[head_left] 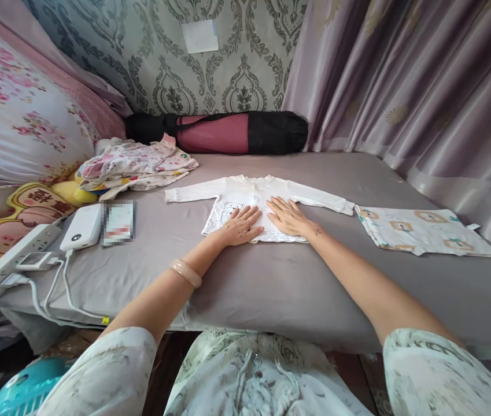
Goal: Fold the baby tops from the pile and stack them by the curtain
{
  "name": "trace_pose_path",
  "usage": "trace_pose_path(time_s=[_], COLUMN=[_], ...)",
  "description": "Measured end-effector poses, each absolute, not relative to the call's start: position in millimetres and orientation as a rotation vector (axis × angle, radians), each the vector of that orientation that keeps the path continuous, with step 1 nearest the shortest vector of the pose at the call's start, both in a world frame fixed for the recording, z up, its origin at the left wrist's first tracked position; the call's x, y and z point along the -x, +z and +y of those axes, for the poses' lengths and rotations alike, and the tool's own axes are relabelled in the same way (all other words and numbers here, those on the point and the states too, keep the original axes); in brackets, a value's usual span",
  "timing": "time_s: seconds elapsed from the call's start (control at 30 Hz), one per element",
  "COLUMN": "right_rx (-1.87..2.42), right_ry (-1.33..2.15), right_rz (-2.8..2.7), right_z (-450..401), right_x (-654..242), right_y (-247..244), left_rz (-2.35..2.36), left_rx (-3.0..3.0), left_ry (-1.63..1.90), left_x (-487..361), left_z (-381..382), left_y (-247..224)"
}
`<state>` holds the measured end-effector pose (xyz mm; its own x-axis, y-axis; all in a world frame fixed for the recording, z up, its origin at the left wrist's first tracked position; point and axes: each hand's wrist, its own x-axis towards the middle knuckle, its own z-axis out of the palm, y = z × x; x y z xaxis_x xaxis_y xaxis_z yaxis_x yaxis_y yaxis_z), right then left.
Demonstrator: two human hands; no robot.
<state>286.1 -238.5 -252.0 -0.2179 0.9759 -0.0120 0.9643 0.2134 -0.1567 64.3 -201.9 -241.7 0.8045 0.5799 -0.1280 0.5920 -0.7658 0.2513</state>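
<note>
A small white long-sleeved shirt (254,193) lies spread out on the grey sheet, its sleeves stretched to either side. My left hand (242,225) rests flat on its lower left part, beside a printed drawing that it partly covers. On the lower right part of the shirt lies my right hand (287,218), palm down with fingers extended. Neither hand grips the cloth. The cuff of the right sleeve reaches the edge of a folded patterned garment (427,231).
A heap of children's clothes (136,164) lies at the back left. Nearer are a white power bank (82,226), a blurred flat item (118,224), and a power strip (11,271) with cables. A rolled black and dark-red bag (214,134) lies along the wall.
</note>
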Motion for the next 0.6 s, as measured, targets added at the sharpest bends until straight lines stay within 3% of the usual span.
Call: trace_pose_path(time_s=[0.6], right_rx=[1.594], right_ry=[0.472], right_rz=[-2.530], right_z=[-355.3], right_x=[-262.2], right_y=[-228.5], left_rz=[0.926], left_rx=[-2.759], left_ry=[-0.045], left_x=[-64.7], left_z=[-203.9], left_y=[-246.5])
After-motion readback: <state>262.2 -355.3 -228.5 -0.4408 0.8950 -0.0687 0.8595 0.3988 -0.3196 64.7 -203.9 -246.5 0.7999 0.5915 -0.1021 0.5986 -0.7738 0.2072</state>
